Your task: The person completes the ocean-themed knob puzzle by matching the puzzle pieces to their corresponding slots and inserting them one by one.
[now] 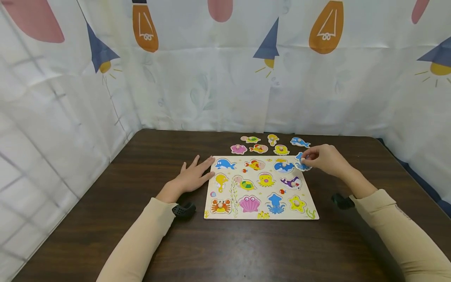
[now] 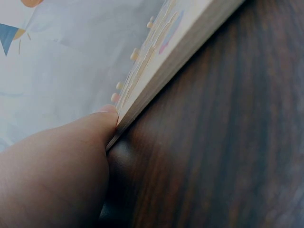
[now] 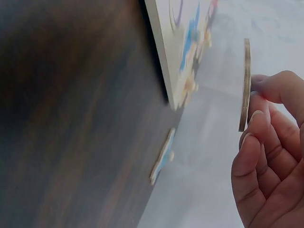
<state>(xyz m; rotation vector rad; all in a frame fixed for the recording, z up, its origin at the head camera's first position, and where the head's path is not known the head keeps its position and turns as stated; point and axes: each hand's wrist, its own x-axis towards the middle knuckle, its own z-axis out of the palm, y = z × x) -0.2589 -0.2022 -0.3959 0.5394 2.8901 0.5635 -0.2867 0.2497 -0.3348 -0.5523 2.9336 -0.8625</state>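
The right hand [image 1: 325, 159] pinches a blue sea-animal piece [image 1: 302, 162] by its knob, fingers curled round it, and the fingertips cover most of the piece in the head view, so which animal it shows cannot be told. In the right wrist view the piece [image 3: 244, 85] appears only edge-on, a thin wooden disc lifted clear of the puzzle board [image 3: 164, 52], with open air between the two; its printed face is turned away there. It hangs at the board's far right corner, just beyond the whale [image 1: 284, 166] seated in its slot. The left hand [image 1: 192, 178] lies flat with fingers straight and relaxed, holding nothing, its fingertips touching the board's left edge [image 1: 210, 184] beside the blue dolphin [image 1: 224, 164]. The left wrist view shows little more than one finger [image 2: 71, 152] pressed against the board's side [image 2: 156, 71] and a blurred row of small knobs; the pictures on the board cannot be read from there. Beyond the fingertips of the right hand, six loose pieces [image 1: 258, 149] lie on the dark wooden table [image 1: 105, 219] between the board and the curtain wall [image 1: 211, 86], leaving a narrow strip of table behind them. Toward the wrists there is wide bare table in front of the board. Both sleeves run out of the frame at the bottom.
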